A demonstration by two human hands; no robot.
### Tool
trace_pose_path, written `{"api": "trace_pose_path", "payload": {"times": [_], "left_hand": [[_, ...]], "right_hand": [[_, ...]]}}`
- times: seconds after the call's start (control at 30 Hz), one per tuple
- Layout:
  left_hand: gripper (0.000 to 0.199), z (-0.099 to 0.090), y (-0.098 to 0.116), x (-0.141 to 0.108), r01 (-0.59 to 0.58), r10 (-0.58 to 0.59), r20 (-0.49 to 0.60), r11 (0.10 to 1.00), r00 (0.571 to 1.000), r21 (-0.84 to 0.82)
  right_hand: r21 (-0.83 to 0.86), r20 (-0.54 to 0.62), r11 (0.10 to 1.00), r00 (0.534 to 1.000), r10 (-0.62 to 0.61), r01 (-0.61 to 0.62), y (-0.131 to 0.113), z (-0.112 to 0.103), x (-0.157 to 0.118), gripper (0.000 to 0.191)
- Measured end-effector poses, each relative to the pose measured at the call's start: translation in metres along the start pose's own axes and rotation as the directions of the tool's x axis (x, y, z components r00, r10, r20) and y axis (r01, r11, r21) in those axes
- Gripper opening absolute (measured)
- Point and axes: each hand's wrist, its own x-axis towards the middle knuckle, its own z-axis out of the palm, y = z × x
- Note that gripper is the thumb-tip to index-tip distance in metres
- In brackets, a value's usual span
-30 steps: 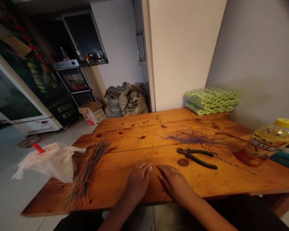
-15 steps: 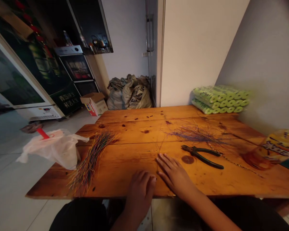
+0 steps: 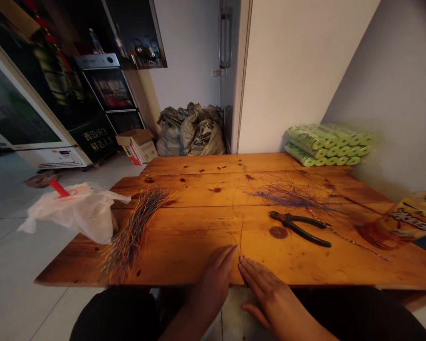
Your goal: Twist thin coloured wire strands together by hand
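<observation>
Thin wires (image 3: 242, 229) rise from between my two hands near the table's front edge. My left hand (image 3: 218, 271) has its fingers pressed together, their tips at the base of the wires; whether they grip one is too small to tell. Close beside it on the right, my right hand (image 3: 264, 284) lies with fingers extended on the table edge, thumb apart, fingertips touching the wire ends. Right of the hands lie dark-handled pliers (image 3: 301, 227). A bundle of colored wires (image 3: 137, 232) lies at the left, and a looser purplish pile (image 3: 291, 196) behind the pliers.
A white plastic bag (image 3: 74, 208) sits by the table's left edge. Green rolls (image 3: 328, 144) are stacked at the back right. A large bottle with orange liquid (image 3: 401, 220) lies at the right. A twisted strand (image 3: 355, 244) runs right from the pliers.
My right hand has moved back toward the table's front edge, and its thumb now hangs lower. My left hand has turned, its fingertips now closer to the right hand. The view has shifted slightly.
</observation>
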Motion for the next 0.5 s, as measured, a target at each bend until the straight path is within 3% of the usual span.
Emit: {"api": "trace_pose_path", "payload": {"times": [0.13, 0.23, 0.37, 0.43, 0.5], "left_hand": [[0.044, 0.001, 0.011, -0.003, -0.028, 0.03, 0.007, 0.989, 1.0, -0.142], [0.03, -0.007, 0.027, -0.007, 0.137, -0.156, -0.029, 0.932, 0.987, -0.336], [0.021, -0.016, 0.041, -0.018, 0.436, -0.49, 0.077, 0.68, 0.868, -0.589], [0.017, -0.014, 0.041, -0.023, 0.541, -0.538, 0.231, 0.538, 0.811, -0.647], [0.015, -0.01, 0.039, -0.027, 0.656, -0.51, 0.444, 0.38, 0.736, -0.651]], "right_hand": [[-0.062, -0.008, 0.994, 0.996, -0.09, 0.089, -0.003, 0.005, -0.019, 0.061], [-0.079, 0.017, 0.994, 0.997, -0.078, 0.079, -0.004, 0.004, -0.022, 0.066], [-0.084, -0.002, 0.992, 0.996, -0.09, 0.09, -0.001, 0.005, -0.02, 0.06], [-0.074, -0.03, 0.992, 0.994, -0.109, 0.106, 0.002, 0.006, -0.019, 0.056], [-0.061, -0.051, 0.991, 0.991, -0.12, 0.117, 0.003, 0.006, -0.018, 0.053]]}}
